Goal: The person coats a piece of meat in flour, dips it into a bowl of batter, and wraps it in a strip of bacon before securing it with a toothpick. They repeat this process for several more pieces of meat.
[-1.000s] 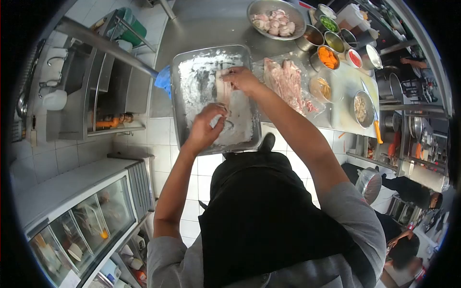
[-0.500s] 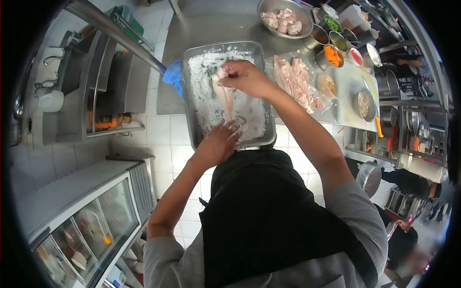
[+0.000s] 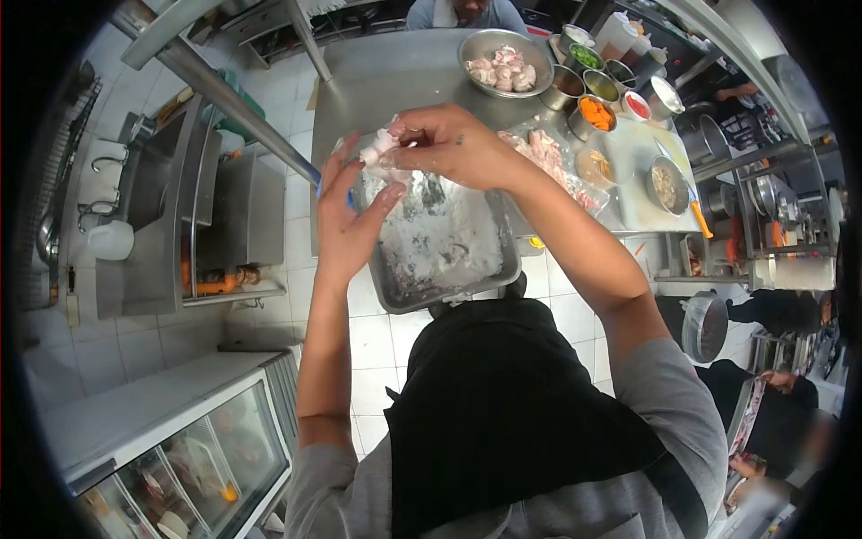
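A pale, flour-dusted piece of raw meat [image 3: 381, 151] is held above the far left part of a metal tray [image 3: 512, 269] of white powder. My right hand [image 3: 453, 148] pinches it from the right, thumb and fingers closed on it. At its left side is my left hand [image 3: 348, 208], with thumb and fingers spread apart and the fingertips near the meat. More raw meat [image 3: 543, 154] lies on plastic to the right of the tray.
A steel bowl of meat pieces [image 3: 505, 65] stands at the far side. Right of it are small containers with orange [image 3: 595, 114] and green food. A cutting board [image 3: 633, 193] holds a bowl [image 3: 667, 186] and an orange-handled knife [image 3: 700, 218]. A person [image 3: 467, 13] is across the table.
The meat has been raised away from the powder and gathered into a shorter shape. My left hand has moved from the tray's near side up beside my right hand. The view has shifted.
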Motion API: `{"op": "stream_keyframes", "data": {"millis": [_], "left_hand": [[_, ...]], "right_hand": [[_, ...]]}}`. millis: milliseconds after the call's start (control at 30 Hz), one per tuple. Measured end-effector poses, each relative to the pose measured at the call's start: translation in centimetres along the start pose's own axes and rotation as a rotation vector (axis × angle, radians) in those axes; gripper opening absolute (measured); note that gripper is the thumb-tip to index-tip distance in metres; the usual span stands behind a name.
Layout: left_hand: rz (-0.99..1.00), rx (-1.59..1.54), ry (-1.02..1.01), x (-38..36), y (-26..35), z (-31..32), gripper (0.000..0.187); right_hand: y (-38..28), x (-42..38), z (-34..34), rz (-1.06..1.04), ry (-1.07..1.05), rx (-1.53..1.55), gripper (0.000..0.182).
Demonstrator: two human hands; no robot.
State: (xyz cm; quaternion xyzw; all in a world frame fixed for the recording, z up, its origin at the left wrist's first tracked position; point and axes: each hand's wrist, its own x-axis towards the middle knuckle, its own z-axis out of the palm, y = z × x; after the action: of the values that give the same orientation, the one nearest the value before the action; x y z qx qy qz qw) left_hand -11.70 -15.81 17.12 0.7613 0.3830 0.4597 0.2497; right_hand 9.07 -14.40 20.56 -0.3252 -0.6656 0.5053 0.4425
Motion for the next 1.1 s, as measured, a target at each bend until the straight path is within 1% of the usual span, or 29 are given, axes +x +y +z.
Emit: {"op": "stream_keyframes", "data": {"millis": [67, 100, 167, 200, 233, 300, 333, 400, 433, 467, 500, 533, 600, 633, 700, 733, 800, 833, 900, 933, 967, 1000, 1033, 1100], "left_hand": [[0.066, -0.018, -0.047, 1.0, 0.6, 0.2, 0.035], [0.066, -0.022, -0.054, 1.5, 0.4, 0.2, 0.035], [-0.049, -0.199, -0.023, 2.3, 0.1, 0.2, 0.030], [-0.135, -0.280, -0.043, 2.6, 1.1, 0.2, 0.026], [-0.137, -0.285, -0.043, 2.9, 1.2, 0.5, 0.026], [-0.202, -0.421, -0.054, 3.6, 0.9, 1.2, 0.023], [-0.205, -0.423, -0.052, 3.7, 0.6, 1.3, 0.023], [-0.297, -0.443, -0.106, 3.6, -0.2, 1.3, 0.021], [-0.298, -0.450, -0.106, 3.3, -0.4, 1.3, 0.021], [-0.334, -0.533, -0.057, 2.8, -0.5, 1.4, 0.021], [-0.370, -0.618, -0.008, 2.4, -0.8, 1.6, 0.021], [-0.404, -0.616, -0.029, 1.8, -2.3, 1.4, 0.022], [-0.442, -0.626, -0.019, 0.9, -2.8, 0.7, 0.023], [-0.471, -0.635, -0.005, 0.5, -3.0, 0.2, 0.024], [-0.497, -0.645, 0.009, -0.1, -3.8, -0.2, 0.024], [-0.517, -0.660, 0.025, -0.2, -3.9, -0.3, 0.025], [-0.535, -0.645, 0.034, -0.5, -3.6, -0.7, 0.026], [-0.549, -0.638, 0.045, -0.6, -3.3, -1.0, 0.026], [-0.532, -0.663, 0.041, -0.7, -2.2, -1.3, 0.027], [-0.507, -0.696, 0.029, -0.8, -1.9, -1.3, 0.028], [-0.507, -0.697, 0.031, -0.9, -2.2, -1.4, 0.028], [-0.504, -0.688, 0.009, -1.0, -2.9, -1.3, 0.031], [-0.500, -0.678, -0.014, -0.8, -3.1, -1.3, 0.033], [-0.487, -0.719, -0.044, -0.8, -2.9, -0.9, 0.034]], "right_hand": [[-1.9, 0.2, 0.0, -0.012, -0.022, -0.155, 0.021], [-1.8, 0.4, 0.0, -0.009, -0.015, -0.154, 0.021], [-1.6, 1.0, -0.3, -0.136, 0.031, -0.307, 0.027], [-2.6, 1.0, -0.4, -0.127, 0.004, -0.384, 0.024], [-2.4, 0.9, -0.6, -0.123, 0.003, -0.386, 0.024], [-1.7, 0.8, -1.2, -0.125, 0.140, -0.410, 0.027], [-1.0, 0.4, -1.5, -0.122, 0.137, -0.411, 0.027], [1.7, -1.5, -2.5, 0.007, 0.288, -0.510, 0.025], [3.7, -3.0, -3.0, 0.188, 0.223, -0.584, 0.024], [6.4, -4.9, -3.4, 0.372, 0.159, -0.656, 0.023], [9.2, -7.2, -3.2, 0.255, 0.086, -0.709, 0.023], [10.1, -8.9, -2.8, 0.365, -0.095, -0.861, 0.021], [14.2, -11.0, -2.2, 0.538, -0.443, -0.978, 0.021], [15.8, -11.0, -1.5, 0.537, -0.447, -0.968, 0.021], [18.4, -9.6, -0.6, 0.580, -0.665, -1.096, 0.020], [17.4, -8.0, -0.4, 0.564, -0.659, -1.102, 0.023], [19.4, -6.5, -1.1, 0.217, -0.355, -0.952, 0.029], [19.4, -5.6, -1.3, 0.215, -0.358, -0.946, 0.029], [19.4, -4.1, -1.4, 0.265, -0.012, -1.022, 0.032], [21.2, -4.6, -1.0, 0.264, -0.016, -1.019, 0.032], [24.3, -5.6, -0.5, 0.202, 0.120, -1.281, 0.033], [25.9, -6.1, -0.6, 0.130, 0.265, -1.542, 0.036], [23.9, -6.2, -0.1, 0.128, 0.267, -1.548, 0.036], [19.3, -7.8, 2.1, 0.377, -0.148, -1.095, 0.043]]}}
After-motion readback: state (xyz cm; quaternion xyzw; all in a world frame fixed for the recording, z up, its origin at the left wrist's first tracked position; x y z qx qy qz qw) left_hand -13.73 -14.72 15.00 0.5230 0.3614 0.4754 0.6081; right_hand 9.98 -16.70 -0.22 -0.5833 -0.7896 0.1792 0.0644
